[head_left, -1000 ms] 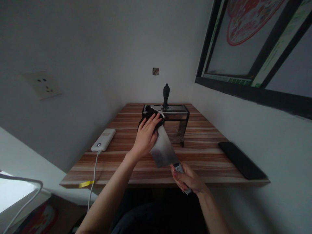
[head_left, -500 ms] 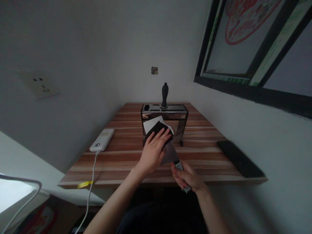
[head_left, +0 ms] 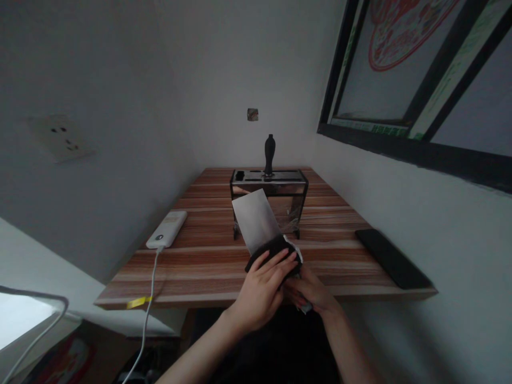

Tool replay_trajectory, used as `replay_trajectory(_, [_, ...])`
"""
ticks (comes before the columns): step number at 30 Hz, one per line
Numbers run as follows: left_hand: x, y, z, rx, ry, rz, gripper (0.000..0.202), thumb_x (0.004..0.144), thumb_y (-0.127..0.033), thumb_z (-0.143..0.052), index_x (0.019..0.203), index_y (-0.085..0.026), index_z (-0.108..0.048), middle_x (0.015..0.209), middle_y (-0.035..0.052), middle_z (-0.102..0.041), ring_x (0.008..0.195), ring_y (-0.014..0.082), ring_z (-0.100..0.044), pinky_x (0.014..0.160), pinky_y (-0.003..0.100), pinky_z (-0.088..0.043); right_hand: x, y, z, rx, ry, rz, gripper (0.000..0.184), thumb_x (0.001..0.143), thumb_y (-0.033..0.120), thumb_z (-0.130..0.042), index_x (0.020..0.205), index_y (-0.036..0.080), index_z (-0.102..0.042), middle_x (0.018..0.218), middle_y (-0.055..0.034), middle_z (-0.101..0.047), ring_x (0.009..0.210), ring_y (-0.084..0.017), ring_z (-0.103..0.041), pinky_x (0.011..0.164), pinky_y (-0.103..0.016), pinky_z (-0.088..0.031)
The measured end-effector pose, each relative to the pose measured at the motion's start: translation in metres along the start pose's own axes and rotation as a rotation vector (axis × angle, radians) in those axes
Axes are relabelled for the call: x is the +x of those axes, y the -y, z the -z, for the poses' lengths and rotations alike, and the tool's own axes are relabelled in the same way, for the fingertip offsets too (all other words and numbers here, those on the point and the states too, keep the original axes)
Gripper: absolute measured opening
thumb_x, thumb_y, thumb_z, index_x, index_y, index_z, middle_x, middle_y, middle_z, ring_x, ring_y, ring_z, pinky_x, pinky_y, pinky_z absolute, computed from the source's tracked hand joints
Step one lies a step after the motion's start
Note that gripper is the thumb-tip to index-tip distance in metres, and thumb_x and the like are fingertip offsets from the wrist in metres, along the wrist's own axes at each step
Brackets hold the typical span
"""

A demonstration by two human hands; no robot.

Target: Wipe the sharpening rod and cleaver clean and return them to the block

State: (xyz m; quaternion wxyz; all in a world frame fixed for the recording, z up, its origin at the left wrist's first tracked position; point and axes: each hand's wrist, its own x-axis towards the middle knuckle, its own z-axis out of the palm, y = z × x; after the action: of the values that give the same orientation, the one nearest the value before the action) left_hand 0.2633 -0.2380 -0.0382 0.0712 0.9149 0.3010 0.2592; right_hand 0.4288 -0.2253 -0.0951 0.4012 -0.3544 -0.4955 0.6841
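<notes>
A broad steel cleaver (head_left: 256, 220) points away from me over the wooden table (head_left: 208, 256). My right hand (head_left: 314, 293) is closed round its handle near the table's front edge. My left hand (head_left: 262, 285) presses a dark cloth (head_left: 276, 249) against the base of the blade, fingers wrapped over the cloth. Behind the blade stands a metal knife rack (head_left: 269, 184) with a black-handled knife (head_left: 269, 153) upright in it.
A white power bank (head_left: 167, 229) with a white cable (head_left: 148, 304) lies at the table's left. A black slab (head_left: 390, 258) lies at the right edge beside the wall. A wall socket (head_left: 60, 137) is on the left wall; a dark-framed window (head_left: 400, 133) is on the right.
My left hand slid the cloth down the blade from its far tip toward the handle, baring the blade. The right hand kept its hold on the handle.
</notes>
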Motion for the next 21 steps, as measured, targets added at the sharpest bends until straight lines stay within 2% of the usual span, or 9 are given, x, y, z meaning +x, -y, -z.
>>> replay_trajectory(5, [-0.002, -0.001, 0.000, -0.039, 0.000, -0.001, 0.065, 0.072, -0.002, -0.037, 0.135, -0.018, -0.033, 0.145, 0.0044, -0.036, 0.137, 0.0147, -0.024, 0.114, 0.041, -0.015, -0.001, 0.003, -0.001, -0.017, -0.033, -0.010, 0.030, 0.068, 0.042, -0.068, 0.074, 0.016, -0.055, 0.030, 0.0113, -0.039, 0.025, -0.005, -0.033, 0.028, -0.017, -0.025])
replay_trajectory(8, [-0.003, -0.003, -0.004, -0.056, -0.015, 0.021, 0.068, 0.068, -0.001, -0.037, 0.134, -0.018, -0.034, 0.146, 0.0046, -0.035, 0.138, 0.0155, -0.022, 0.114, 0.042, -0.015, -0.001, 0.004, -0.003, -0.020, -0.040, -0.014, 0.028, 0.067, 0.040, -0.068, 0.073, 0.016, -0.055, 0.030, 0.0111, -0.039, 0.024, -0.005, -0.032, 0.028, -0.017, -0.025])
replay_trajectory(15, [-0.012, -0.005, -0.017, -0.077, -0.052, 0.043, 0.068, 0.070, 0.000, -0.036, 0.136, -0.017, -0.032, 0.147, 0.0070, -0.033, 0.139, 0.0173, -0.020, 0.112, 0.045, -0.019, -0.001, -0.001, -0.001, -0.008, -0.015, 0.014, 0.015, 0.067, 0.030, -0.064, 0.067, 0.018, -0.054, 0.030, 0.0105, -0.042, 0.025, -0.005, -0.033, 0.028, -0.016, -0.024])
replay_trajectory(18, [-0.013, -0.003, -0.017, -0.055, -0.038, 0.035, 0.067, 0.072, -0.001, -0.036, 0.137, -0.017, -0.030, 0.148, 0.0075, -0.030, 0.139, 0.0176, -0.019, 0.112, 0.045, -0.019, 0.000, 0.000, 0.000, -0.033, 0.021, 0.022, 0.017, 0.070, 0.030, -0.063, 0.063, 0.019, -0.053, 0.031, 0.0101, -0.041, 0.026, -0.005, -0.032, 0.028, -0.015, -0.022])
replay_trajectory(21, [-0.009, -0.001, -0.014, -0.010, -0.012, 0.052, 0.067, 0.074, -0.001, -0.036, 0.138, -0.017, -0.029, 0.149, 0.0066, -0.027, 0.139, 0.0173, -0.017, 0.113, 0.044, -0.016, 0.000, 0.003, 0.000, -0.049, 0.021, 0.034, 0.020, 0.074, 0.035, -0.063, 0.068, 0.018, -0.053, 0.032, 0.0101, -0.042, 0.026, -0.005, -0.032, 0.029, -0.016, -0.025])
